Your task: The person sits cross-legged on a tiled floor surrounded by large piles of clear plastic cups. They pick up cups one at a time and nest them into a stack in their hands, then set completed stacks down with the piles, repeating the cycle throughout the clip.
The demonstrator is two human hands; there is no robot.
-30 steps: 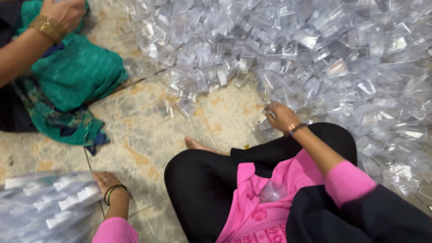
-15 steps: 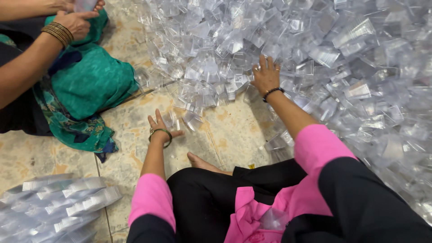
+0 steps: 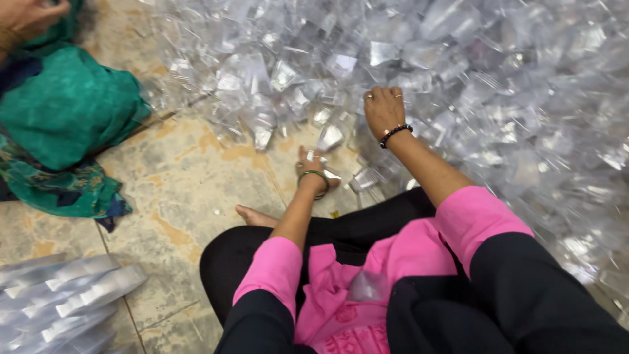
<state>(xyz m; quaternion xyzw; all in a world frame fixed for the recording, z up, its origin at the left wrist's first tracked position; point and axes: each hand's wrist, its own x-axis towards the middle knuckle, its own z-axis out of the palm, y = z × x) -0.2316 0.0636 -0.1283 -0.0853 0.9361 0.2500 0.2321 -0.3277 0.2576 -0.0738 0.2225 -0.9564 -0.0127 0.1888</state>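
Head view: seated person in pink sleeves and black trousers, both arms reaching forward over a mottled beige stone floor (image 3: 177,190). The right hand (image 3: 383,111), wearing a dark bead bracelet and finger rings, rests palm down with fingers curled into the near edge of a large heap of small clear plastic containers (image 3: 472,85) that fills the far and right part of the scene; whether it grips any piece cannot be told. The left hand (image 3: 313,169), wearing a green bangle, lies low on the floor just left of the right hand, fingers loosely closed among a few loose clear pieces at the heap's near edge; its hold cannot be told. Far left, a crumpled green cloth (image 3: 65,111) and another person's hand (image 3: 26,16). Near left, stacked rows of clear plastic containers (image 3: 59,301)
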